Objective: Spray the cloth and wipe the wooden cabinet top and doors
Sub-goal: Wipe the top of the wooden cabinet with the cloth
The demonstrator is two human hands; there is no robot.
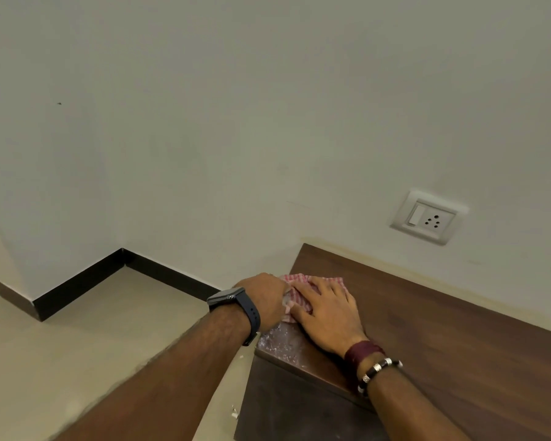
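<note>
Low in the frame, just right of centre, the cloth (303,292), a red-and-white check, lay bunched on the left end of the cabinet top (442,329), close to its edge. The right hand (326,316) lay flat over it, fingers straight and spread, pressing it down onto the wood. The left hand (268,299), a watch (233,300) on its wrist, met the cloth from the left; its fingers seemed curled into the bunched edge, though they were mostly hidden behind the hand, so that grip could not be told for certain. A wet, streaky patch (280,342) shone on the near corner of the top, just below the hands. No spray bottle showed.

The wipe looked to be only starting at this end; the long stretch of top running to the lower right looked dry, and the doors were barely in view.

The risks were small. The cloth sat so near the edge that a sideways stroke could push it off onto the floor (109,313). Bunched as it was, it could smear the wet patch rather than lift it. A stroke toward the wall could carry damp up toward the socket (428,218) at middle right.
</note>
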